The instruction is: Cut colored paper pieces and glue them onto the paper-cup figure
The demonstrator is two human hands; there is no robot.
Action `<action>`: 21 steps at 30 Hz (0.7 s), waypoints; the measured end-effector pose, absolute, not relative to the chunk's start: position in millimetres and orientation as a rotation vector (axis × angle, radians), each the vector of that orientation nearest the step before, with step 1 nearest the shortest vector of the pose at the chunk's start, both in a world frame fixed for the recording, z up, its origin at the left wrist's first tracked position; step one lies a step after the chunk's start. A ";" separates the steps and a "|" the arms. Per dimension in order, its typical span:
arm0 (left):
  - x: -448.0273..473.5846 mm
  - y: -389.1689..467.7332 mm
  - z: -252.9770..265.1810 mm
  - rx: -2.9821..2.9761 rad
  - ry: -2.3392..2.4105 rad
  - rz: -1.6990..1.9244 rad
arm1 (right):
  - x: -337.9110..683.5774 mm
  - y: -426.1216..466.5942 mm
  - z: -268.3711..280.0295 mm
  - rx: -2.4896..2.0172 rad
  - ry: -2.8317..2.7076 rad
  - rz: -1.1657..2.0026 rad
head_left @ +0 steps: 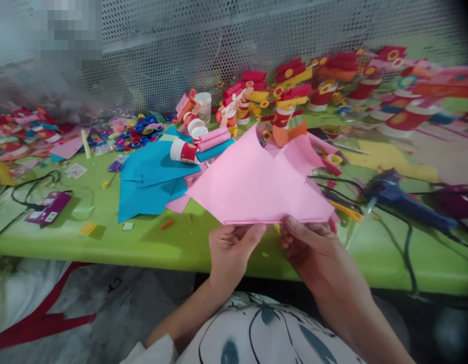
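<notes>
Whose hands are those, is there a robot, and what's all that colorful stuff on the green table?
There's no robot here, just a person using two bare hands. The camera sits on that person's head and looks forward and down, so you see almost what they see. The left hand and the right hand both hold the near edge of a pink paper sheet, which looks folded or rolled there. On the green table, blue paper lies to the left, beside a tipped red-and-white cup. Behind stand red cups with colorful paper rolls on top. On the right is a dark blue tool that looks like a glue gun.
</notes>
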State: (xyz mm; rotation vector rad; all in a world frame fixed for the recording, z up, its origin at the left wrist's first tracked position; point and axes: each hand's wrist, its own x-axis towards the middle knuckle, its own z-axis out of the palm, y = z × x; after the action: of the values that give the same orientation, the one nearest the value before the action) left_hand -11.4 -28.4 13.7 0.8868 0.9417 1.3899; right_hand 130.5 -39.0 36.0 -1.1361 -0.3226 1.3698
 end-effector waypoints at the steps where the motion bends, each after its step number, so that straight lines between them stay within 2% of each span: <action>1: -9.9 -27.8 15.7 0.901 0.926 1.368 | 129.4 -39.5 36.6 -1.133 -0.327 1.369; 21: -14.5 -18.0 14.1 0.710 0.790 1.384 | 128.2 -41.6 38.6 -1.107 -0.439 1.349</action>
State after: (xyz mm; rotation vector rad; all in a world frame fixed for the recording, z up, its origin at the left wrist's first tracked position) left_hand -14.5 -18.0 14.1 0.7102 0.7903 1.3839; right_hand 128.2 -41.6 38.6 -1.1074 -0.4393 1.3494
